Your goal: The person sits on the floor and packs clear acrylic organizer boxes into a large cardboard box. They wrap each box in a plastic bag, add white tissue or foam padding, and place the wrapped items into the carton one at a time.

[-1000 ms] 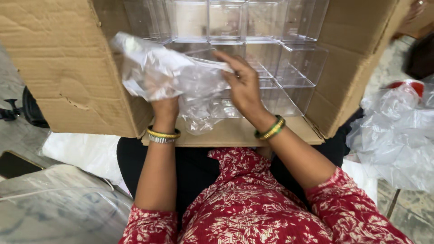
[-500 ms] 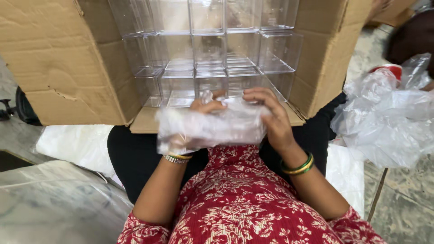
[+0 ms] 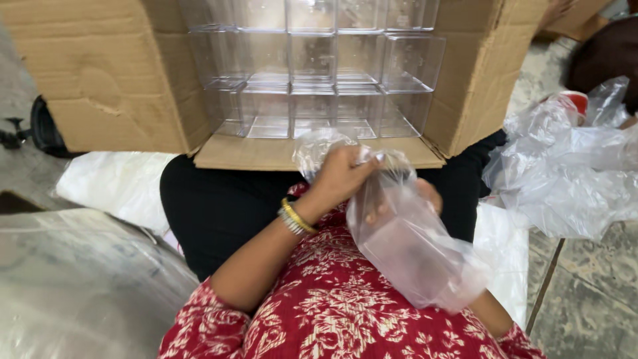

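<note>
- The left hand (image 3: pixel 342 174) is closed on the bunched mouth of a clear plastic bag (image 3: pixel 412 249), just below the near flap of the cardboard box (image 3: pixel 119 86).
- The bag's long axis slants down to the person's right, over the lap.
- The right hand (image 3: pixel 425 196) lies behind the film; it seems to hold the bag from underneath, but its fingers are blurred.
- Clear plastic boxes (image 3: pixel 312 73) stack inside the carton.
- Loose plastic wrap (image 3: pixel 571 173) lies at right.

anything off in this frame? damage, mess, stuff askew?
Mild only. The cardboard box lies tipped on its side, its left wall dented and creased. Loose crumpled plastic bags are heaped at right. The clear plastic boxes inside look neatly stacked and intact.
</note>
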Tool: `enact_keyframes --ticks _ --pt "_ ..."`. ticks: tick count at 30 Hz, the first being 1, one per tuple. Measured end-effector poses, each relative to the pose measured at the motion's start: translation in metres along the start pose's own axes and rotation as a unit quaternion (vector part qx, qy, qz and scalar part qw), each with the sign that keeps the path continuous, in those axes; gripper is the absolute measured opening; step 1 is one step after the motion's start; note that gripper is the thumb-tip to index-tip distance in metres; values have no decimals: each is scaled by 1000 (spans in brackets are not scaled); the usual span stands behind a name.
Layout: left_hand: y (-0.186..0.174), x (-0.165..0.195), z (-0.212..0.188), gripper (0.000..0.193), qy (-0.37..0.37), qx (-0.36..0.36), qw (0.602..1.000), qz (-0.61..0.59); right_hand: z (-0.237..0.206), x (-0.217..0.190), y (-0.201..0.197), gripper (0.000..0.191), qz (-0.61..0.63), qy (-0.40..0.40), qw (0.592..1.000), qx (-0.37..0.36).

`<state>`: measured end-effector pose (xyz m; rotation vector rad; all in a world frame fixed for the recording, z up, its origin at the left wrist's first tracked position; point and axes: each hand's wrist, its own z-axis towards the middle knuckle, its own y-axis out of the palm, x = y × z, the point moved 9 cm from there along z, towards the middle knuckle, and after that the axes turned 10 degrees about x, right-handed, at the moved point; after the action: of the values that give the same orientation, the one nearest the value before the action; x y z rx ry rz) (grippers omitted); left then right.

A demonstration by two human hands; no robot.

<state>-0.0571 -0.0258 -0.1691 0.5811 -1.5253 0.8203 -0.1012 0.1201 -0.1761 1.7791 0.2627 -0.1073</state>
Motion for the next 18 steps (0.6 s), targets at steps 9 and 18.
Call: enact_keyframes --ticks 9,18 --pt "-15 -10 -2 34 125 115 984 49 -105 -169 -104 44 -234 -387 848 277" --pt "-53 -17 3 61 51 169 982 72 -261 -265 -235 50 -369 -599 437 560"
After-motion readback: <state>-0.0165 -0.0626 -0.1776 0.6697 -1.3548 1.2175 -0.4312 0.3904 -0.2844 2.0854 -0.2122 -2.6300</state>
